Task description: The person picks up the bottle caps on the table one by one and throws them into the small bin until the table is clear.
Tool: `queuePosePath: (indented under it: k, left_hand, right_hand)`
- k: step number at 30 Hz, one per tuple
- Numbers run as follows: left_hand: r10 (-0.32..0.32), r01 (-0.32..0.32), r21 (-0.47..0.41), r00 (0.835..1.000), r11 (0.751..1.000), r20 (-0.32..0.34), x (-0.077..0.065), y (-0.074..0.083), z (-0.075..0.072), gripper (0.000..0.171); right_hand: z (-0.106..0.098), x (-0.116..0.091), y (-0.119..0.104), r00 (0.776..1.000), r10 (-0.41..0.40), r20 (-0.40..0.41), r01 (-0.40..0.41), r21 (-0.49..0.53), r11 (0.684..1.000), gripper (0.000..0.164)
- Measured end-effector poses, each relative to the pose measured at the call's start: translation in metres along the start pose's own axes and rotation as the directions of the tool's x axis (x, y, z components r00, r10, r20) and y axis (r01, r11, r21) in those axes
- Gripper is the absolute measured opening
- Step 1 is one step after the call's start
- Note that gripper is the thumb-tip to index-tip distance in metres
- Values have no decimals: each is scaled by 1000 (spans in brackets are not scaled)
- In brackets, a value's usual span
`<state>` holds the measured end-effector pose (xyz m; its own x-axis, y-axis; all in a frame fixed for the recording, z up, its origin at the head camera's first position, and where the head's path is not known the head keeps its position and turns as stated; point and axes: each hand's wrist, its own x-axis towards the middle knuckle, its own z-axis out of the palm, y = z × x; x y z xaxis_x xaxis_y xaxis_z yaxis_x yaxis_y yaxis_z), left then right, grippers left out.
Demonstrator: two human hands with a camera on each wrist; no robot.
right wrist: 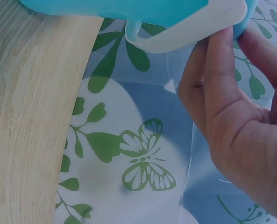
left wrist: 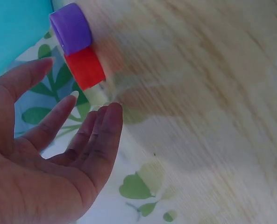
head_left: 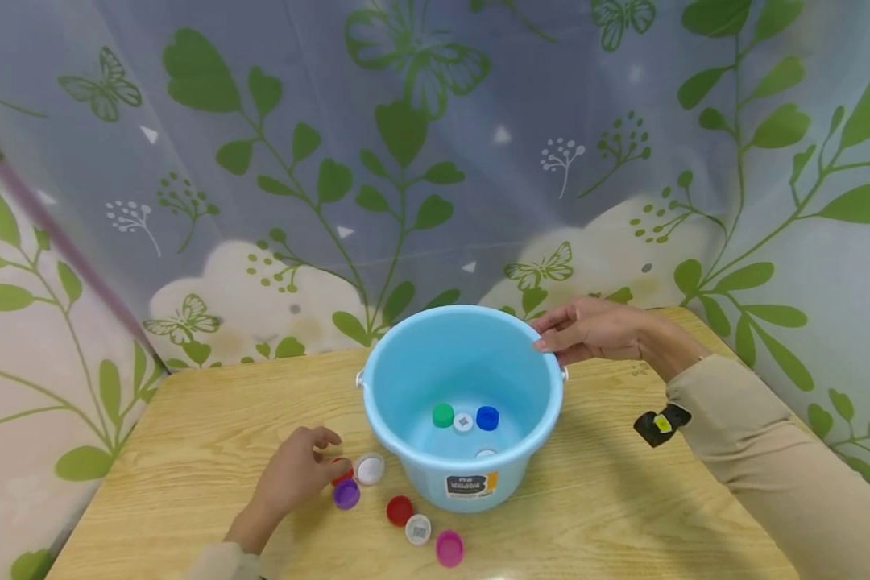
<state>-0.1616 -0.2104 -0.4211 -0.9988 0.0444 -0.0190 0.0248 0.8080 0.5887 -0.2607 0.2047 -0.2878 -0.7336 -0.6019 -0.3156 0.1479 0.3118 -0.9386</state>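
Observation:
A light blue bucket (head_left: pixel 424 479) stands on the table. My right hand (head_left: pixel 594 329) grips its far right rim, thumb on the inner side; in the right wrist view the fingers press against the white handle (right wrist: pixel 189 35). Inside lie a green cap (head_left: pixel 443 416), a blue cap (head_left: pixel 487 418) and white ones, one partly hidden by the near rim. Left of the bucket, my left hand (head_left: pixel 299 475) hovers with loosely bent fingers beside a red cap (left wrist: pixel 84 67) and a purple cap (left wrist: pixel 73 28). Nothing is between its fingers. A white cap (head_left: pixel 370 469) lies just beyond.
In front of the bucket lie another red cap (head_left: pixel 399 511), a white cap (head_left: pixel 418 529) and a pink cap (head_left: pixel 449 548). The wooden table (head_left: pixel 246 403) meets a leaf-patterned curtain (head_left: pixel 297 201) at the back. A black strap (head_left: pixel 660 425) hangs at the right sleeve.

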Motion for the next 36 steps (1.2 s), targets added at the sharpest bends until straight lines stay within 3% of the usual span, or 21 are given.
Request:
queuePosePath:
  k: [4, 10, 17, 22, 36]
  left_hand:
    - [10, -10, 109, 1000, 994, -1, -1, 6, 3, 28]
    - [-2, -9, 192, 998, 981, 55, 0, 14, 5, 24]
    - [-18, 3, 191, 997, 982, 77, 1, 16, 5, 21]
    - [-1, -12, 194, 998, 981, 69, 1, 19, 6, 12]
    - [39, -46, 199, 998, 979, 39, -4, 29, 8, 11]
  right_hand:
    - [0, 0, 1, 1000, -2, -3, 2, 5, 1000, 49]
    - [0, -1, 2, 1000, -6, -1, 6, 10, 1000, 48]
    - [0, -1, 1, 1000, -15, 0, 15, 17, 1000, 47]
    - [0, -1, 2, 1000, -7, 1, 7, 23, 1000, 48]
    - [0, -1, 3, 1000, -9, -5, 9, 28, 1000, 47]
